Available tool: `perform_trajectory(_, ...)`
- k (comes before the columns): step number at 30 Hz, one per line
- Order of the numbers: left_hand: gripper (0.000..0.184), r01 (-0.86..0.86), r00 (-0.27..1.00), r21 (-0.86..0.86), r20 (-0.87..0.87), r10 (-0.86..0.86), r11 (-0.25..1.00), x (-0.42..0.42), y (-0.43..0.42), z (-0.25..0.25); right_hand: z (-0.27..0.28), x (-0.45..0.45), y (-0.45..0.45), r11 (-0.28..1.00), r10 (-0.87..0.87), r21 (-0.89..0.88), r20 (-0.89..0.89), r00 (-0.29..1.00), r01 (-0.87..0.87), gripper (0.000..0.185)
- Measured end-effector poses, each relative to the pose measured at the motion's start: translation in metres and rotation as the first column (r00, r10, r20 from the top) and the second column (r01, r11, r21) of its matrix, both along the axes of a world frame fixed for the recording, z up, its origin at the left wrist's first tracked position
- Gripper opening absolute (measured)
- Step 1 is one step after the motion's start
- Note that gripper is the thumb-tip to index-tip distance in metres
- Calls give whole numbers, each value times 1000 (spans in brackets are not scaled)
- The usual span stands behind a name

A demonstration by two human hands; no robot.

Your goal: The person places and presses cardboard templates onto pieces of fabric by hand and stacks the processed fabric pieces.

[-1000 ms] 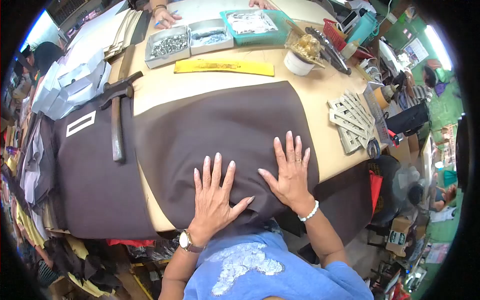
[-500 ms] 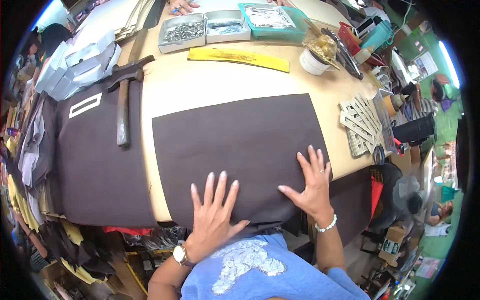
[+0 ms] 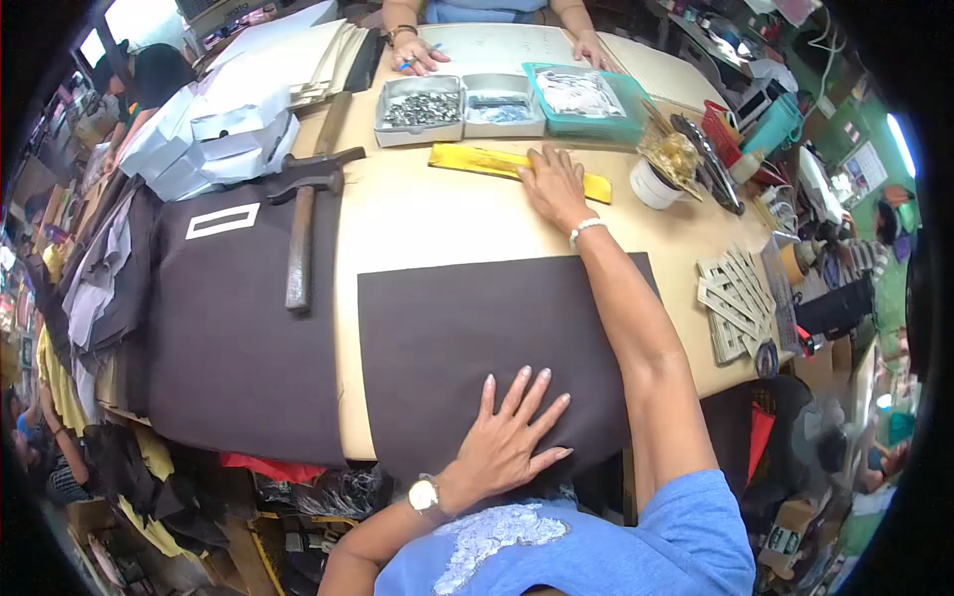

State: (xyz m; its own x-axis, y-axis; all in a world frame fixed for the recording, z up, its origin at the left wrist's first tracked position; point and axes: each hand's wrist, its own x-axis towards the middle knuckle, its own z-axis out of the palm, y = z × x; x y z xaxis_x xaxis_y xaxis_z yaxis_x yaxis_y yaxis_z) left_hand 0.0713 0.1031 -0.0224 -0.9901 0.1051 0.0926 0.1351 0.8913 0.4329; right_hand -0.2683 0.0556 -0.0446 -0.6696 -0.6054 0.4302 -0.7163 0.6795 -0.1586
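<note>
My left hand (image 3: 507,437) lies flat with fingers spread on the dark brown sheet (image 3: 467,328), near its front edge. My right hand (image 3: 556,189) reaches across the sheet to a curved yellow strip (image 3: 467,158). Its fingers are closed over the strip's right half, which still lies on the table; the fingertips are partly hidden. On a second dark brown piece (image 3: 238,358) at the left lie a hammer (image 3: 300,248) and a pale rectangular frame (image 3: 222,222).
Behind the strip stand a box of small metal parts (image 3: 421,109), another box (image 3: 504,117) and a teal tray (image 3: 596,124). A white tub (image 3: 653,186) and stacked pale slotted pieces (image 3: 735,303) are at the right. A person's hand (image 3: 422,57) holds a blue pen across the table.
My right hand has left the sheet and moved forward onto the yellow strip. My left hand stays spread on the sheet. The view has shifted, showing more of the person opposite.
</note>
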Motion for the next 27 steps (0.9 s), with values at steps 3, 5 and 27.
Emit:
perform_trajectory(3,58,-4,1000,57,-18,5,998,2,-5,2,-7,-7,6,994,70,-76,-34,997,-73,34)
perform_trajectory(5,57,-10,1000,97,-17,12,995,2,-4,4,25,4,16,976,163,-166,117,980,-143,27)
perform_trajectory(27,72,-519,853,-81,-122,508,851,-13,-77,7,17,177,175,977,-116,-151,211,971,150,60)
